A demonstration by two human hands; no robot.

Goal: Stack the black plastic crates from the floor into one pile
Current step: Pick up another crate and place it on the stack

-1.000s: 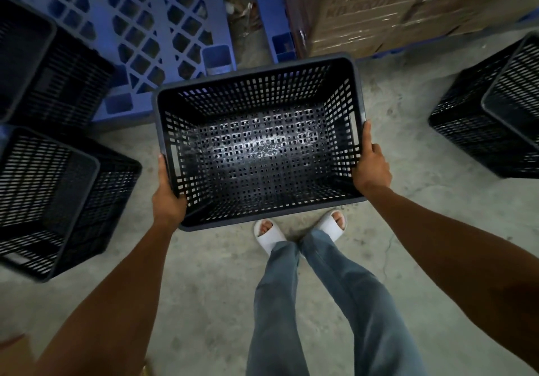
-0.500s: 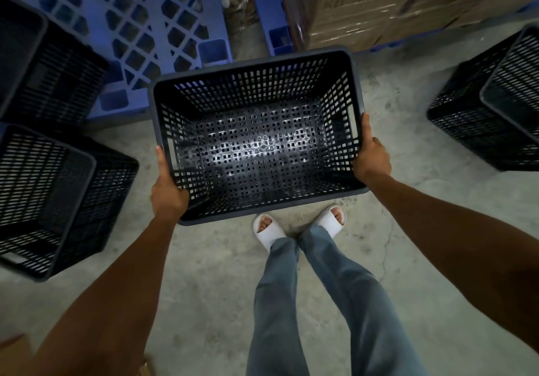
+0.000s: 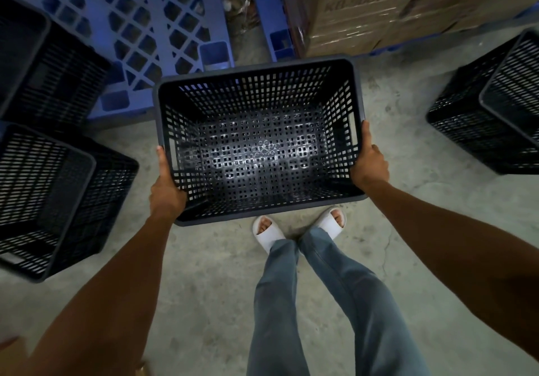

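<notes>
I hold an empty black perforated plastic crate [image 3: 256, 142] in the air in front of me, upright, mouth up. My left hand [image 3: 166, 192] grips its left rim near the handle slot, and my right hand [image 3: 369, 161] grips the right rim. Two more black crates stand on the left: a near one [image 3: 52, 200] and a far one [image 3: 38, 63]. Another black crate [image 3: 495, 113] stands at the right edge, seemingly with a second nested in it.
A blue plastic pallet [image 3: 140, 25] lies on the floor beyond the held crate. Wrapped cardboard boxes [image 3: 379, 5] sit on another blue pallet at the top right. My legs and white sandals [image 3: 291, 230] stand on bare concrete floor [image 3: 204, 288] below the crate.
The held crate has stayed in both hands and shifted slightly in view, a little toward the left and lower against the pallet. The floor crates have not moved.
</notes>
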